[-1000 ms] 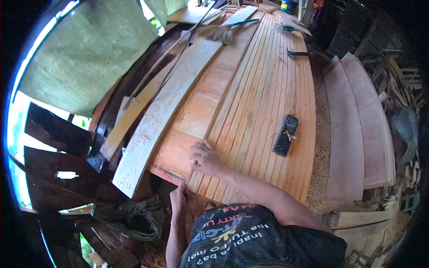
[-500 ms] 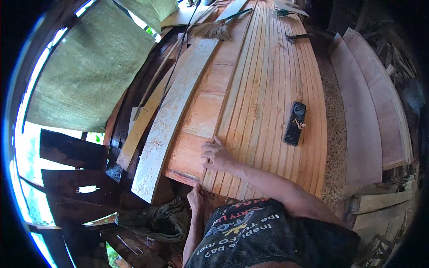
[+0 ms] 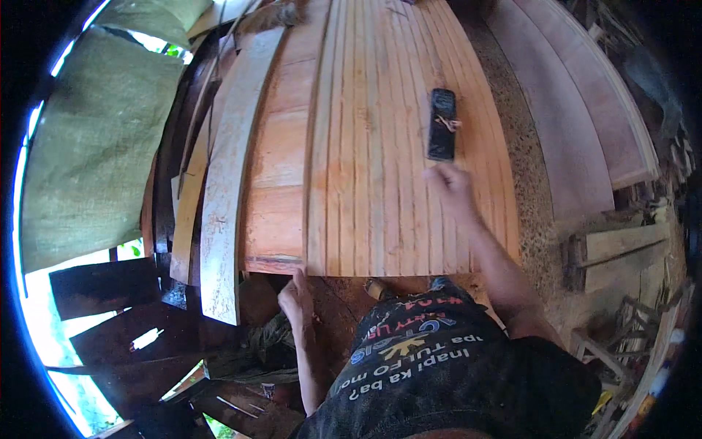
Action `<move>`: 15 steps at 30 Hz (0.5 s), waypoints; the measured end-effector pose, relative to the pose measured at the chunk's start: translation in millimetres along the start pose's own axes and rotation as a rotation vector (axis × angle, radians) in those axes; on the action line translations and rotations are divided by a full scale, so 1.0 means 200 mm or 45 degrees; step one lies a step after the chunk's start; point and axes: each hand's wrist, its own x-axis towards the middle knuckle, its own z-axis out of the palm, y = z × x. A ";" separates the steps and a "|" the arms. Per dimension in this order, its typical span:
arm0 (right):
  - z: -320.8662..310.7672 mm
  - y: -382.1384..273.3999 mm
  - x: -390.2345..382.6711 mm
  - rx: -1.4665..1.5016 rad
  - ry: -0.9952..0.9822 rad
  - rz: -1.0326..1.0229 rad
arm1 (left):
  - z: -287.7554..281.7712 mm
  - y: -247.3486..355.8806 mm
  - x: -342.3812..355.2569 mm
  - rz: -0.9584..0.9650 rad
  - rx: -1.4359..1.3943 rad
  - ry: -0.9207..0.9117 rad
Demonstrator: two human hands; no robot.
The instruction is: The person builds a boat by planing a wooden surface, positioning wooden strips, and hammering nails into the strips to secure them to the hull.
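Observation:
A wide, ribbed wooden panel [image 3: 365,205] made of several long strips lies in front of me. At its left runs a raised thin wooden strip [image 3: 313,168], beside a flat orange-brown board [image 3: 274,212]. My left hand [image 3: 295,301] is closed at the near end of this strip, its fingertips touching the edge from below. A black hand plane [image 3: 442,132] with curled shavings on top rests on the panel's right part. Just short of its near end is my right hand [image 3: 452,183], over the panel. That hand is blurred, and its fingers cannot be made out clearly.
A pale plank [image 3: 234,168] with shavings lies left of the board. The bristles of a broom [image 3: 274,16] show at the far left. Large thin sheets [image 3: 563,110] stand along the right side. A green cloth [image 3: 99,146] hangs at the left.
My right hand has left the strip's near end and moved right, close to the hand plane. My left hand stays at the strip's near end. The view has shifted nearer to me.

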 end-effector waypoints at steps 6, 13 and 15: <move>-0.79 0.36 -0.09 0.282 0.644 0.418 | 0.26 0.39 -0.04 0.728 0.280 0.090; -1.30 0.73 -0.34 0.063 0.485 0.686 | 0.65 0.41 0.03 0.647 1.139 0.121; -1.40 0.97 -0.43 -0.011 0.315 0.617 | 0.63 0.39 0.07 0.698 1.062 0.155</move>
